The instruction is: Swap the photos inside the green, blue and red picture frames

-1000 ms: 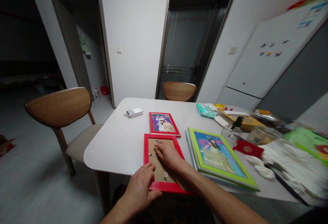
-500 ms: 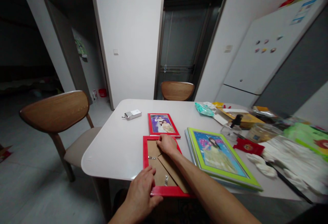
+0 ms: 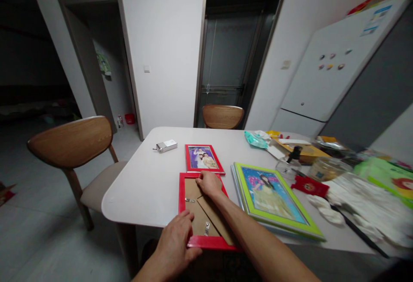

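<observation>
A red picture frame [image 3: 182, 192] lies face down at the table's near edge, its brown backing board [image 3: 195, 215] and stand leg [image 3: 213, 218] facing up. Two metal hangers [image 3: 207, 229] show on the board. My left hand [image 3: 176, 241] grips the frame's near left corner, thumb low and fingers over the side. Near the frame's far edge, my right hand [image 3: 209, 184] has its fingers bent and pressed together on the backing; what they pinch, if anything, is hidden. My right forearm covers the frame's right side. Just beyond lies another red frame [image 3: 221, 171] with a photo face up.
A stack of frames topped by a lime-green frame [image 3: 277, 215] lies to the right. Further right are a clear pump bottle [image 3: 288, 168], a red packet [image 3: 309, 185], white cloths [image 3: 358, 204] and a black-handled tool [image 3: 364, 234]. A silver device [image 3: 167, 146] sits far left.
The camera view has shifted slightly. Both hands keep nearly the same places on the red picture frame.
</observation>
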The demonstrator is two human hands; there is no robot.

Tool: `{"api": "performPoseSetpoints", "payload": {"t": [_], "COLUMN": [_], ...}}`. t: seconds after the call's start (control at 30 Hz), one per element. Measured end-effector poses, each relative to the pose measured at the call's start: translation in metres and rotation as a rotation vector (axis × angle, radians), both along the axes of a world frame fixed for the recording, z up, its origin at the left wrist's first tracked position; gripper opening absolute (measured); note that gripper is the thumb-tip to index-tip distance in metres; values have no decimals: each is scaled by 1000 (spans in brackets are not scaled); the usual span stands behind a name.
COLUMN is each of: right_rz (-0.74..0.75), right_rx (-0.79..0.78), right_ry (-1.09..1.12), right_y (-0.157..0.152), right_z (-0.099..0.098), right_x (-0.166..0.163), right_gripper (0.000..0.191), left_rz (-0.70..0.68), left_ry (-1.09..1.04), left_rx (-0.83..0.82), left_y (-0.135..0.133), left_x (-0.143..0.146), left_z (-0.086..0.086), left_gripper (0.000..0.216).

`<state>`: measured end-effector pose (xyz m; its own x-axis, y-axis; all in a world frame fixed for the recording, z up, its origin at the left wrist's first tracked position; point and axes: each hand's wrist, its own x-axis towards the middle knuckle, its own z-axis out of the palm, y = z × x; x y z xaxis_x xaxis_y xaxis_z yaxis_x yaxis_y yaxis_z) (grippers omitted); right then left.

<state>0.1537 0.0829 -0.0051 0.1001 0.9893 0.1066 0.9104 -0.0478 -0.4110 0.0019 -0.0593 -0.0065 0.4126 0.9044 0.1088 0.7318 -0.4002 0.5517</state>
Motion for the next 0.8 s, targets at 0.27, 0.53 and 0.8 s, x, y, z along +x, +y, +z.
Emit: {"api": "performPoseSetpoints", "payload": {"t": [0.27, 0.53, 0.8], "right_rz": [11, 153, -68], "right_rx": [46, 133, 110], "right_ry": [134, 500, 1427], "right_y": [3, -35, -109], "right_z": [-1, 23, 33], "right_x": [4, 35, 52], "right_gripper": [20, 24, 31], "left_rz": [1, -123, 20], "left_ry": [160, 184, -379], "left_rx": [19, 38, 38], "left_y": [-6, 2, -11], "left_x": [12, 34, 16], "left_z": [9, 3, 43], "left_gripper": [53, 47, 22]}}
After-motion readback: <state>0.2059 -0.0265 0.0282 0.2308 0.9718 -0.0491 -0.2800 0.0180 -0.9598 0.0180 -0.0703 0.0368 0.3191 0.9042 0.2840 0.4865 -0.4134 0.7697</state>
